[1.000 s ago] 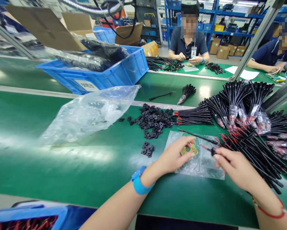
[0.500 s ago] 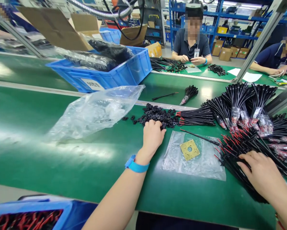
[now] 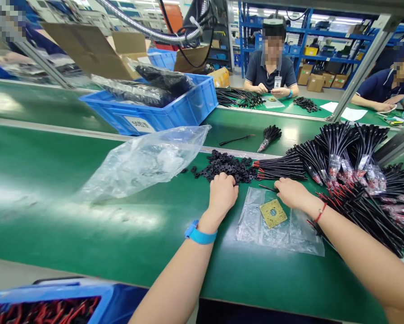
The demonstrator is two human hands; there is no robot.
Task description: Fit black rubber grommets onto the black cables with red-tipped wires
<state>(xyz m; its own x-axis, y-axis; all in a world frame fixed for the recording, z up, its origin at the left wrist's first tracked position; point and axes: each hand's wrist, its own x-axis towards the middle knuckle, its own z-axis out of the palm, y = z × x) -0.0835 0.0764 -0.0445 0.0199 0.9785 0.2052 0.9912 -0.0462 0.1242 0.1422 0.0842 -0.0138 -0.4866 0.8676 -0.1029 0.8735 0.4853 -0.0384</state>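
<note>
My left hand [image 3: 223, 194] is at the near edge of a pile of small black parts [image 3: 227, 164], its fingers curled down against them. Whatever those fingers pinch is hidden behind the hand. Further right, my right hand [image 3: 293, 192] is closed on a single black cable [image 3: 268, 188], whose thin red-tipped end points left towards the pile. Just below that hand, a square yellowish plate [image 3: 273, 213] with a round central hole lies on a flat clear plastic bag [image 3: 251, 220]. A row of black cables with red ends [image 3: 283, 167] lies beside the pile.
Bundled black cables [image 3: 335, 144] and loose ones [image 3: 367, 216] cover the right side. A crumpled clear bag [image 3: 144, 164] lies left, before a blue crate [image 3: 188, 101]. Another blue bin [image 3: 110, 301] is at lower left. A co-worker [image 3: 271, 67] sits opposite; a metal post [image 3: 360, 67] rises at right.
My right hand has left the loose cables at the right and moved left and away from me to the single cable by the bag. My left hand stays at the pile, fingers more curled.
</note>
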